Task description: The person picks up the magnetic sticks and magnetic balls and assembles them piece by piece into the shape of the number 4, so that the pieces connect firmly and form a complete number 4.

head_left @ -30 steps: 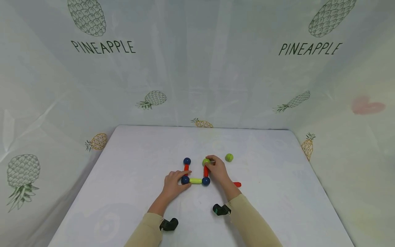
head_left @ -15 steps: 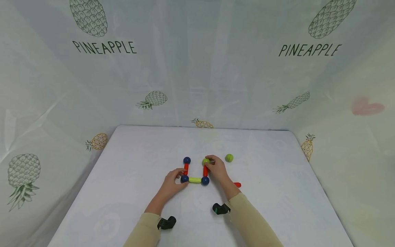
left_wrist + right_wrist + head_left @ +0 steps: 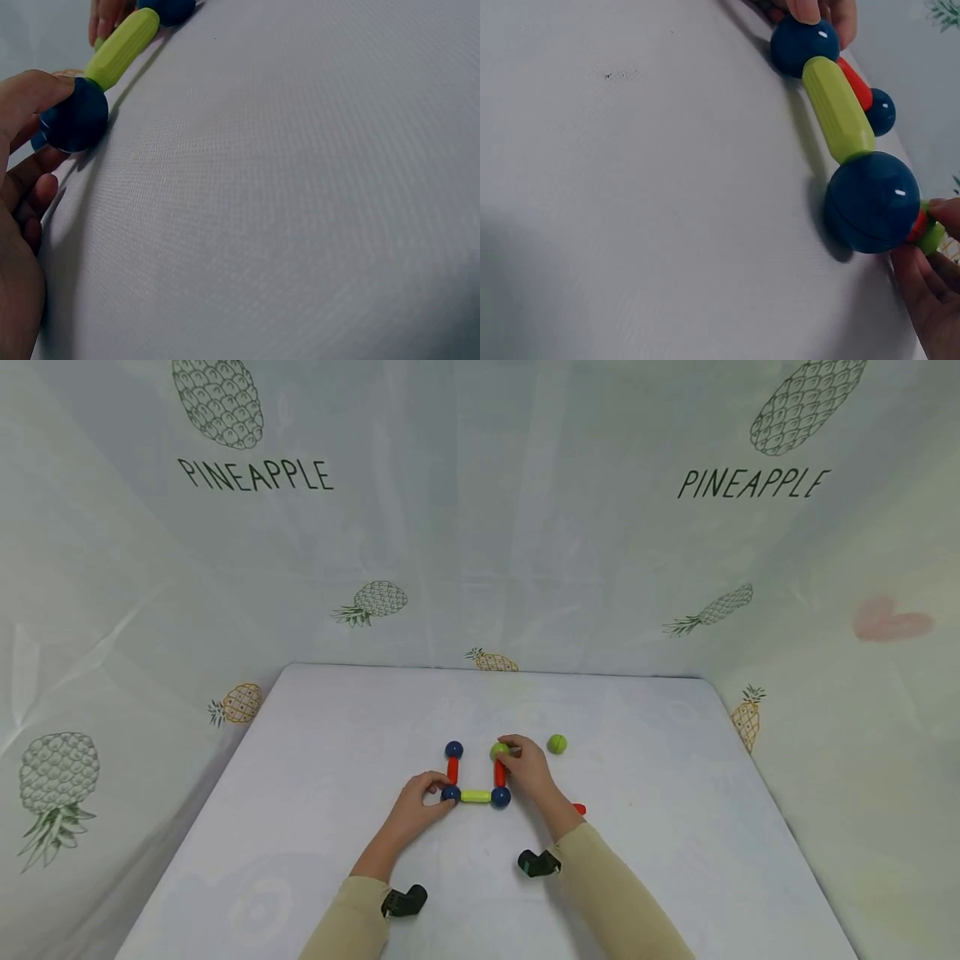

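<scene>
A U-shaped build of balls and rods lies on the white table. Its near side is a yellow-green rod (image 3: 476,796) between two blue balls, the left one (image 3: 75,116) and the right one (image 3: 873,201). From the left ball a red rod (image 3: 453,771) runs back to another blue ball (image 3: 453,749). From the right ball a second red rod (image 3: 500,773) leads to a green ball (image 3: 499,751). My left hand (image 3: 412,806) pinches the near left blue ball between thumb and fingers. My right hand (image 3: 528,770) grips the green ball.
A loose green ball (image 3: 557,744) lies behind and right of my right hand. Another red piece (image 3: 580,808) is partly hidden by my right forearm. A pineapple-print curtain (image 3: 480,527) surrounds the table (image 3: 337,710).
My left hand has drawn back slightly to the left, and its fingers have shifted on the near left blue ball. The right hand stays on the green ball, with the build nearly still.
</scene>
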`<state>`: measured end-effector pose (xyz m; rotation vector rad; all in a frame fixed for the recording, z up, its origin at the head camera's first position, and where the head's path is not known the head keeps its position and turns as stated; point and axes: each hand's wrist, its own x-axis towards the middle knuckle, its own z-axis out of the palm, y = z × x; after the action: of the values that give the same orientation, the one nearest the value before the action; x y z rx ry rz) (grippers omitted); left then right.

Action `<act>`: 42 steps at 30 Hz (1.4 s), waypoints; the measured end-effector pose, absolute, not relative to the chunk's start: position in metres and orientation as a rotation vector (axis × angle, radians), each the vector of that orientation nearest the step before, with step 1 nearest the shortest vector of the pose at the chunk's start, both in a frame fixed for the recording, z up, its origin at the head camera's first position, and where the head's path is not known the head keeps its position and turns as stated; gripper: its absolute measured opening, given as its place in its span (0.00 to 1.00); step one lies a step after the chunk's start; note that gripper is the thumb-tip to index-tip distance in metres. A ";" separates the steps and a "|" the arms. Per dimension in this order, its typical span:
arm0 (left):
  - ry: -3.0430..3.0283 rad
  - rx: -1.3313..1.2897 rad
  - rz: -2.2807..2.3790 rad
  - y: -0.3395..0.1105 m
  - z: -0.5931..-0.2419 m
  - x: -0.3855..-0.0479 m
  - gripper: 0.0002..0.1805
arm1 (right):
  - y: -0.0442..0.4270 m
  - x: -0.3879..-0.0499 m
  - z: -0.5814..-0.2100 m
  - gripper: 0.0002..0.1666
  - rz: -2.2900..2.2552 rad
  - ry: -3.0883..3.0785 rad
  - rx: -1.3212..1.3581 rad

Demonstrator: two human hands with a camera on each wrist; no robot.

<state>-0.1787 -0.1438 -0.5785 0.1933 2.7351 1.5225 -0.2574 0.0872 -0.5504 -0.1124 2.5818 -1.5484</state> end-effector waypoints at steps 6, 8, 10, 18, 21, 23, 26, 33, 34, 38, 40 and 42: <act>2.738 0.185 1.503 -0.145 -0.580 -0.179 0.18 | 0.096 -0.250 -0.547 0.18 -1.678 2.509 -0.040; 2.746 0.185 1.494 -0.146 -0.581 -0.180 0.19 | 0.100 -0.247 -0.546 0.17 -1.695 2.505 -0.017; 2.748 0.178 1.491 -0.146 -0.581 -0.180 0.19 | 0.104 -0.244 -0.546 0.17 -1.706 2.506 -0.011; 2.729 0.177 1.502 -0.146 -0.580 -0.181 0.19 | 0.117 -0.227 -0.543 0.17 -1.704 2.578 -0.018; 2.731 0.177 1.496 -0.146 -0.580 -0.181 0.20 | 0.121 -0.221 -0.542 0.17 -1.695 2.619 -0.012; 2.730 0.181 1.501 -0.145 -0.580 -0.180 0.20 | 0.124 -0.218 -0.543 0.17 -1.689 2.641 0.009; 2.732 0.186 1.500 -0.145 -0.579 -0.181 0.20 | 0.128 -0.213 -0.540 0.18 -1.691 2.643 0.047; 2.738 0.200 1.496 -0.144 -0.580 -0.181 0.19 | 0.138 -0.202 -0.532 0.19 -1.697 2.631 0.094; 2.739 0.210 1.497 -0.144 -0.580 -0.181 0.19 | 0.139 -0.200 -0.532 0.19 -1.699 2.628 0.104; 2.736 0.238 1.492 -0.144 -0.579 -0.181 0.19 | 0.145 -0.193 -0.530 0.19 -1.697 2.645 0.126; 2.736 0.236 1.485 -0.143 -0.580 -0.180 0.20 | 0.148 -0.189 -0.530 0.19 -1.706 2.634 0.139; 2.730 0.213 1.482 -0.143 -0.580 -0.180 0.19 | 0.151 -0.186 -0.529 0.20 -1.729 2.619 0.157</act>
<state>-0.1800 -0.1425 -0.5802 0.2130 2.7296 1.4824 -0.1855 0.1514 -0.5287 0.1568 2.6186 -1.7295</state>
